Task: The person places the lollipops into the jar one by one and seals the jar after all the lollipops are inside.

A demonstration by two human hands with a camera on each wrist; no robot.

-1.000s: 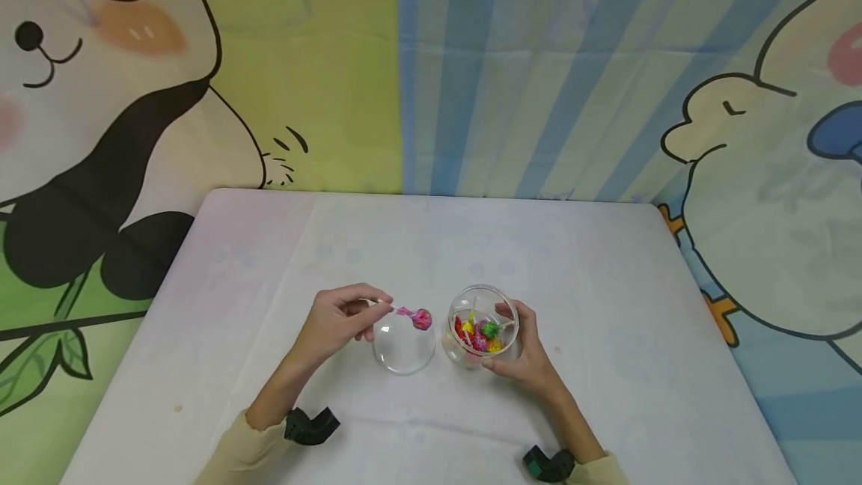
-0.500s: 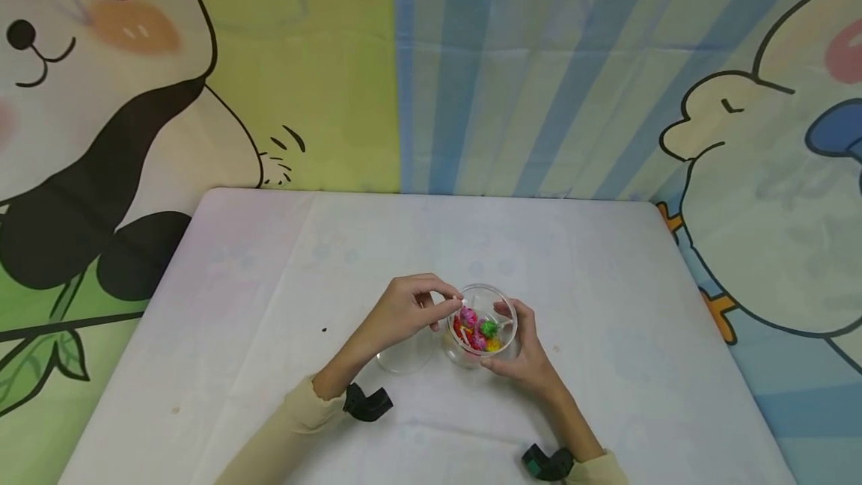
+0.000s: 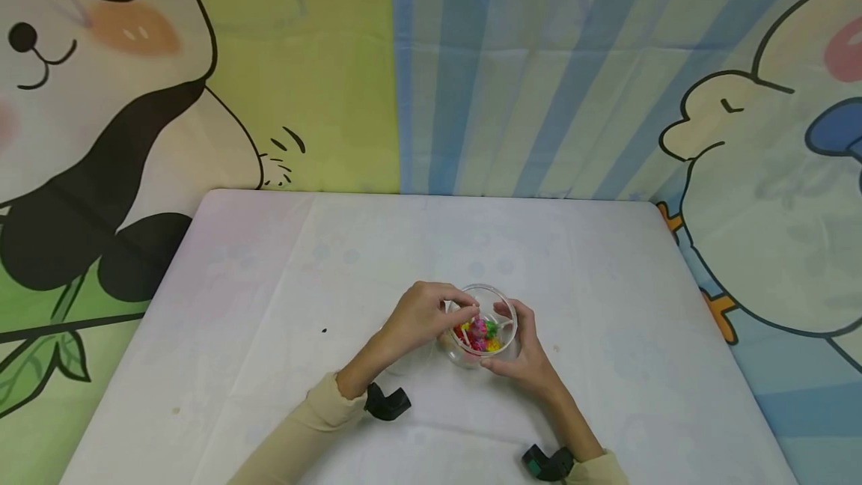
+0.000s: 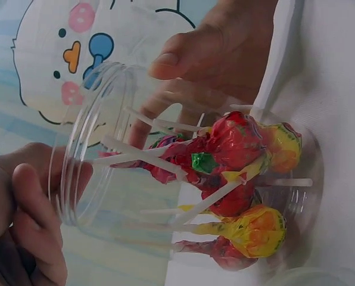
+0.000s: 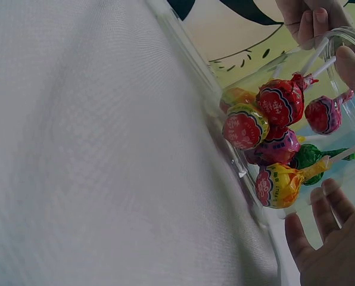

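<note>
A clear jar (image 3: 500,298) stands on the table, with several lollipops in red, yellow, green and pink wrappers inside. My right hand (image 3: 528,354) grips the jar around its right side. Over the jar's mouth, my left hand (image 3: 420,316) pinches the white stick of a pink-wrapped lollipop (image 5: 324,115), whose candy end is down inside the jar. In the left wrist view, thumb and finger of that hand are at the rim, by the stick's end. A yellow lollipop (image 4: 258,231) and a red lollipop (image 4: 236,142) lie near the jar's bottom.
A clear round lid (image 4: 320,277) lies on the white table (image 3: 269,365) left of the jar, mostly hidden under my left arm in the head view. A small dark speck (image 3: 324,330) is farther left. Cartoon-printed cloth (image 3: 465,73) hangs behind the table.
My left hand has moved right from above the lid to the jar's mouth, lowering the pink lollipop inside. My right hand has stayed on the jar.
</note>
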